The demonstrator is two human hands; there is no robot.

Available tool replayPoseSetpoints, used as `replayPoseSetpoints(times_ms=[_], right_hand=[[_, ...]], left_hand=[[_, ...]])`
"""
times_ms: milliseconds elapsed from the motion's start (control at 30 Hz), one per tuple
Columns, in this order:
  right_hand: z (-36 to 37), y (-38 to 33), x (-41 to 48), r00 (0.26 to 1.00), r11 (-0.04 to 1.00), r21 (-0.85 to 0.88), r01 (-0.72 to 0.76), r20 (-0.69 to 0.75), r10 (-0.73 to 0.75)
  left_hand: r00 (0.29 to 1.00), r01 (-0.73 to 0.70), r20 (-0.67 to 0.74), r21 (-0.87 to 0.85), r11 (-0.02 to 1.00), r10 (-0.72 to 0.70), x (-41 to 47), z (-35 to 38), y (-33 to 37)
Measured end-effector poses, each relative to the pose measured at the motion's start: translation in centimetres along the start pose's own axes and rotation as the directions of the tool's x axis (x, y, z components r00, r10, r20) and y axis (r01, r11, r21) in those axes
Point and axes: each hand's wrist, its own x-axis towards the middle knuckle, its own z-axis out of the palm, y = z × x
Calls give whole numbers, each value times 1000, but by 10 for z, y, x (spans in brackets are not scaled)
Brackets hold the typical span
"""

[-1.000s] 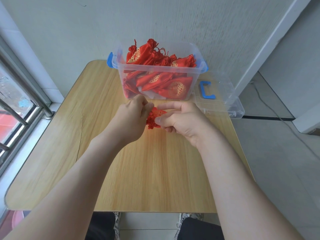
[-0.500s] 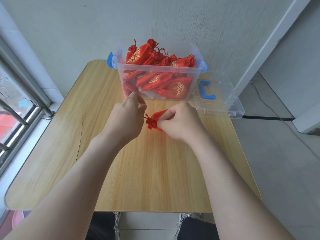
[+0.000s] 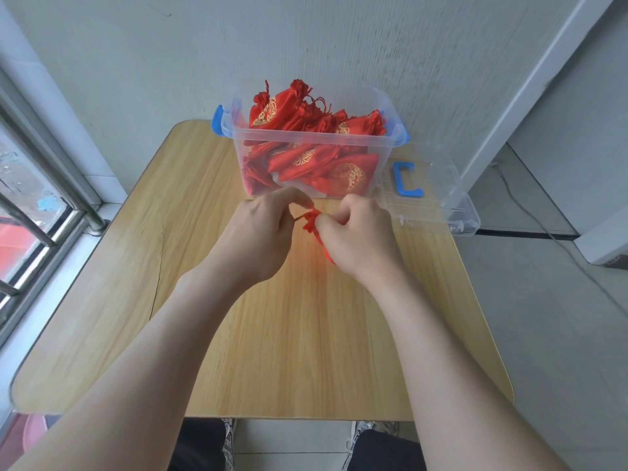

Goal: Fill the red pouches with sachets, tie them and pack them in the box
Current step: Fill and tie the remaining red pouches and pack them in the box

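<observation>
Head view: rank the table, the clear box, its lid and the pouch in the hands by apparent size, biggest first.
1. table
2. clear box
3. lid, transparent, so its edges are hard to trace
4. pouch, mostly hidden between the left hand and right hand, so only its visible part counts

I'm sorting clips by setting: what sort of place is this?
Likely a corner of a home or small workshop, not a factory: one small wooden table against a plain wall, a barred window on the left, and a clear plastic box of red pouches.
</observation>
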Motion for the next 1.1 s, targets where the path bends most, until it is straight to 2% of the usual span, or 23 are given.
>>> replayPoseSetpoints(times_ms=[100,233,333,433,500,600,700,867,1000,1100], right_hand=[[-7,-3,3,999,965,260,-38,-10,42],[-12,-12,1,988,785,612,-94,156,-3],[-15,-17,-3,972,698,705,-128,229,-52],[-6,-17,-4,992,769,639,9,88,-85],[1,-14,-5,998,808,587,49,-2,-59],[9,-8,-2,993,859,498,116,-46,-108],[12,-7,3,965,901,361,241,-187,-184],[0,-15,21,926,885,393,251,-362,-102],[1,-22,45,889,868,431,245,-457,-24],[-1,-36,68,850,906,325,273,-523,-68]], left_hand=[[993,-42,114,-28,999,45,-4,3,2],[996,29,86,-187,982,-13,-5,-3,7],[991,121,82,-275,954,-102,-3,-8,7],[981,172,-34,-308,936,-191,-1,-8,2],[967,184,-99,-365,913,-235,0,-10,-3],[948,192,-138,-473,860,-287,1,-13,-6],[945,175,-155,-503,847,-288,2,-11,-3],[942,182,-202,-359,915,-267,5,-9,-5],[966,188,-140,-187,964,-216,6,0,-13],[989,130,-64,-95,987,-136,5,6,-16]])
